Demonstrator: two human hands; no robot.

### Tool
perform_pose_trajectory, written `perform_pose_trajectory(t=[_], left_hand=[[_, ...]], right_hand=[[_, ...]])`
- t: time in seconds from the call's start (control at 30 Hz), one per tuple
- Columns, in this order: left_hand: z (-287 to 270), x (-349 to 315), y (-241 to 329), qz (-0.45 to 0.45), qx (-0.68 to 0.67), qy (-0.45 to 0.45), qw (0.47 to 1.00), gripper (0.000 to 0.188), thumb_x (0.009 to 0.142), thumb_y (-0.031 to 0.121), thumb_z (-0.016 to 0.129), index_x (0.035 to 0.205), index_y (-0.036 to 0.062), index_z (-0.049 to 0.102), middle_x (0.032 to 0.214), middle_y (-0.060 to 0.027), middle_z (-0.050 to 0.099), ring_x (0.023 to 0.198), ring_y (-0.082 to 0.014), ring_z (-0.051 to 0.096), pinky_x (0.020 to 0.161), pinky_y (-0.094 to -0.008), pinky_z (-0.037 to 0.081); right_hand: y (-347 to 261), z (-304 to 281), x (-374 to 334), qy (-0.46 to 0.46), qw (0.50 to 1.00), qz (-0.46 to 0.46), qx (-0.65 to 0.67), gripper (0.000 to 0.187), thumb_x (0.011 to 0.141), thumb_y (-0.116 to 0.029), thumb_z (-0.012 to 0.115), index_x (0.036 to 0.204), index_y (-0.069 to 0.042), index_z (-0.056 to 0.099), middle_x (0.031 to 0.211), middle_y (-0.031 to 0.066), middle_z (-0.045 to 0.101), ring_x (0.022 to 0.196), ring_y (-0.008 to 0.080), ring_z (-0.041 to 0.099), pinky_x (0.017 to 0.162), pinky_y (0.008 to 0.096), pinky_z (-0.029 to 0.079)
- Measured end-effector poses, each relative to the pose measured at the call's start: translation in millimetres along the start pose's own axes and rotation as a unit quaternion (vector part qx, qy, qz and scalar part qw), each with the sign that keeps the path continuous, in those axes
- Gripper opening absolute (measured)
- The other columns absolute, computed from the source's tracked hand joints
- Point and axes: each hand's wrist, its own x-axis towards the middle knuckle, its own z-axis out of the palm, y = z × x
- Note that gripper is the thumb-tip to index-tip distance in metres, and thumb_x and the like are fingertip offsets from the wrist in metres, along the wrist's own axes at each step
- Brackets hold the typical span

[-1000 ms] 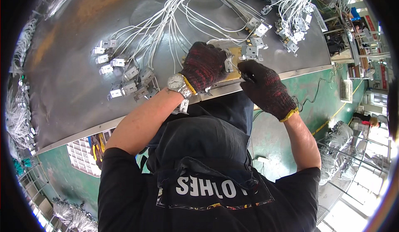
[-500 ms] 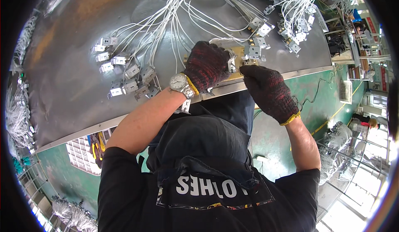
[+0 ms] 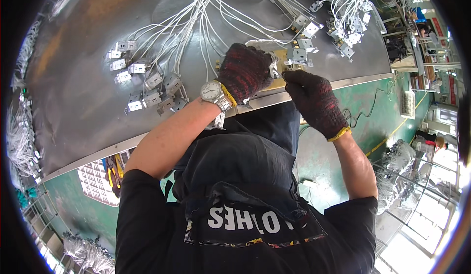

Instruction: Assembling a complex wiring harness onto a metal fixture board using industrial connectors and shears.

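Metal bracket [image 3: 273,68] sits near table [image 3: 83,112] front edge, by yellow block [image 3: 279,84]; L hand [image 3: 245,72] apparently grips it; R hand [image 3: 314,100] has fingertips bunched just beside, can't tell if holding anything; prob. mid-fitting; next move needs steady L grip, fine R fingertip work.

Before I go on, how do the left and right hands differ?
The left hand has a watch at its wrist; the right hand has none. The left hand lies inside the table edge, while the right hand crosses it. Both wear dark red-and-black gloves with yellow cuffs.
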Motion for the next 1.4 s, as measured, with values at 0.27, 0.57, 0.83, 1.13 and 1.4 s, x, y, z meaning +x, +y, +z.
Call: perform_pose_trajectory(t=[0.27, 0.57, 0.83, 1.13, 1.4], left_hand=[[-5.7, 5.2, 4.7, -0.024, 0.020, -0.057, 0.998, 0.034, 0.082, 0.044, 0.072, 0.101, 0.0164, 0.074, 0.093, -0.0096, 0.074, 0.092, -0.0271, 0.070, 0.080, -0.0431, 0.051], [-29.5, -9.9, -5.6, 0.009, -0.028, -0.068, 0.997, 0.052, 0.071, 0.048, 0.079, 0.109, 0.0131, 0.075, 0.100, -0.0096, 0.074, 0.097, -0.0299, 0.070, 0.089, -0.0433, 0.051], [-80.7, -32.5, -27.6, 0.039, -0.015, -0.249, 0.968, 0.088, 0.068, 0.090, 0.063, 0.093, 0.0062, 0.077, 0.088, -0.0186, 0.072, 0.091, -0.0341, 0.071, 0.084, -0.0461, 0.052], [-92.0, -56.2, -52.9, 0.035, 0.131, -0.350, 0.927, 0.041, 0.078, 0.048, 0.070, 0.086, 0.0092, 0.078, 0.079, -0.0160, 0.073, 0.079, -0.0339, 0.072, 0.078, -0.0466, 0.055], [-66.2, -56.3, -53.0, 0.070, 0.115, -0.254, 0.958, 0.043, 0.078, 0.052, 0.069, 0.090, 0.0106, 0.073, 0.089, -0.0119, 0.073, 0.086, -0.0322, 0.071, 0.078, -0.0449, 0.053]], right_hand=[[13.1, 3.0, -4.6, 0.028, 0.998, 0.010, 0.056, 0.025, 0.094, -0.012, 0.068, 0.117, -0.001, 0.072, 0.092, 0.0117, 0.074, 0.076, 0.0174, 0.069, 0.068, 0.0312, 0.054], [-2.3, 7.6, -20.6, 0.060, 0.938, 0.101, 0.325, 0.035, 0.088, -0.006, 0.070, 0.121, -0.005, 0.058, 0.092, -0.0002, 0.065, 0.064, 0.0043, 0.053, 0.049, 0.0223, 0.040], [13.0, 24.0, -27.7, 0.041, 0.841, 0.091, 0.532, 0.033, 0.089, -0.010, 0.067, 0.121, -0.007, 0.057, 0.084, 0.0015, 0.059, 0.060, 0.0078, 0.051, 0.047, 0.0218, 0.039], [15.8, 24.8, -29.3, 0.058, 0.882, 0.095, 0.457, 0.055, 0.089, -0.005, 0.066, 0.142, -0.002, 0.051, 0.078, 0.0016, 0.058, 0.054, 0.0083, 0.052, 0.047, 0.0239, 0.040], [17.3, 44.7, -23.4, 0.129, 0.963, 0.027, 0.233, 0.074, 0.081, -0.002, 0.077, 0.148, -0.002, 0.046, 0.081, -0.0005, 0.059, 0.069, 0.0062, 0.052, 0.063, 0.0235, 0.046]])
